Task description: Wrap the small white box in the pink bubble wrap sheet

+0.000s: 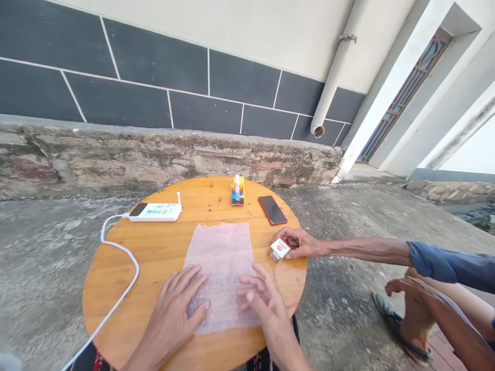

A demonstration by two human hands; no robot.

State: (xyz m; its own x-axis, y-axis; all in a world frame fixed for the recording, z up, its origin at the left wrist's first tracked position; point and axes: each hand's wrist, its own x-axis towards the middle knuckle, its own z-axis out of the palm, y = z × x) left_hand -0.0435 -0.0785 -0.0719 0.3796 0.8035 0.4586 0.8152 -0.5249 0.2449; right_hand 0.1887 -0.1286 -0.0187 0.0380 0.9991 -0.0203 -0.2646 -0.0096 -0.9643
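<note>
A sheet of pinkish translucent bubble wrap [222,252] lies flat on the round wooden table [147,319]. On its left edge rests my left hand [181,299], fingers spread and holding nothing. My right hand [263,299] is at the sheet's right edge, fingers apart and slightly bent, with nothing in them. Just beyond my right hand, another person's hand [301,243] grips a small white box with red print [280,248] at the table's right side.
A red-edged phone [273,210] and a tape dispenser [237,190] sit toward the table's far side. At the left is a white device [155,212] with a white cable [133,260] running off the near edge. A stone-based wall [154,159] stands behind.
</note>
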